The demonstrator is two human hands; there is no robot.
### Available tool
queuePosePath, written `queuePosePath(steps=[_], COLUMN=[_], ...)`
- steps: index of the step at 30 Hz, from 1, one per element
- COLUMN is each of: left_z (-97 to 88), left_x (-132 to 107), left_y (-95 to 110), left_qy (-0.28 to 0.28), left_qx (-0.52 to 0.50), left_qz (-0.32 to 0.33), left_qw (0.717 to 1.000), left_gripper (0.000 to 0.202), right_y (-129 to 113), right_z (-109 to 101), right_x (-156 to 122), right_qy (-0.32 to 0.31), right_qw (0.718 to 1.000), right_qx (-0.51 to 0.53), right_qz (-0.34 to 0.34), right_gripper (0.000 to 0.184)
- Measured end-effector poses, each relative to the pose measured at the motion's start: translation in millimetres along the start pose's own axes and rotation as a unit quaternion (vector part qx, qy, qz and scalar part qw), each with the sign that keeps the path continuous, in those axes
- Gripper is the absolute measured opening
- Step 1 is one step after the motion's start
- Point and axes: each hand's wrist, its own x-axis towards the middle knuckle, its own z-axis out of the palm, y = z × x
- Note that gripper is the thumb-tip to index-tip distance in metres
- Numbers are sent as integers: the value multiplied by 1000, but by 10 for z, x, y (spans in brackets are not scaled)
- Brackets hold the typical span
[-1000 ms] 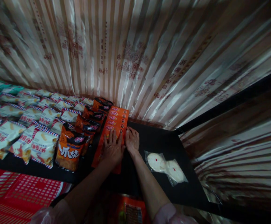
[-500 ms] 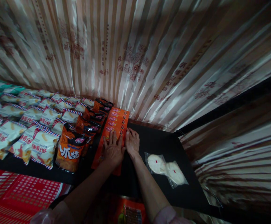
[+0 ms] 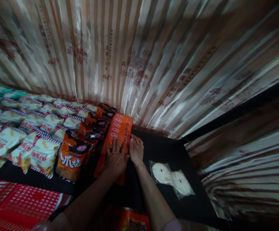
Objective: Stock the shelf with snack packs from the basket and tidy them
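Note:
Overlapping orange snack packets (image 3: 120, 126) lie in a column on the black tabletop, each showing a logo and a small round mark at its top edge. My left hand (image 3: 116, 158) rests flat on the nearest packet, fingers spread, covering much of its front. Along the column's right edge lies my right hand (image 3: 136, 149), fingers stretched out and touching the packets' side. Neither hand grips anything. Just left of the packets stand orange-and-black snack bags (image 3: 71, 157) in a row running back towards the curtain.
White snack bags (image 3: 44, 154) fill the table's left side, with green bags (image 3: 16, 94) behind. Two round white items in clear wrappers (image 3: 161, 172) lie to the right. A red basket (image 3: 28, 200) is at lower left, another orange packet (image 3: 132, 221) near my body. A pleated curtain (image 3: 139, 64) hangs behind.
The view has tilted slightly, so the tabletop things sit a little lower in the picture. My hands stay in nearly the same place on and beside the orange packets.

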Motion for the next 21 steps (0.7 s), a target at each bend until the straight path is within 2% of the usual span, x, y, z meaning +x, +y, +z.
queuePosePath(steps=[8, 13, 17, 21], left_z=[1, -5, 20, 56], left_x=[-4, 20, 72, 115], left_y=[7, 12, -38, -108], left_qy=[6, 53, 97, 101], left_qx=[12, -7, -10, -5], left_qz=[0, 15, 22, 14], left_qw=[1000, 998, 995, 995], left_gripper=[59, 58, 56, 55], right_y=[42, 86, 140, 182], right_z=[29, 59, 82, 62], right_x=[18, 22, 64, 226], right_qy=[24, 49, 65, 96], right_qw=[999, 997, 996, 993], right_qx=[35, 64, 49, 52], right_qz=[-11, 1, -21, -35], right_gripper=[58, 57, 50, 45])
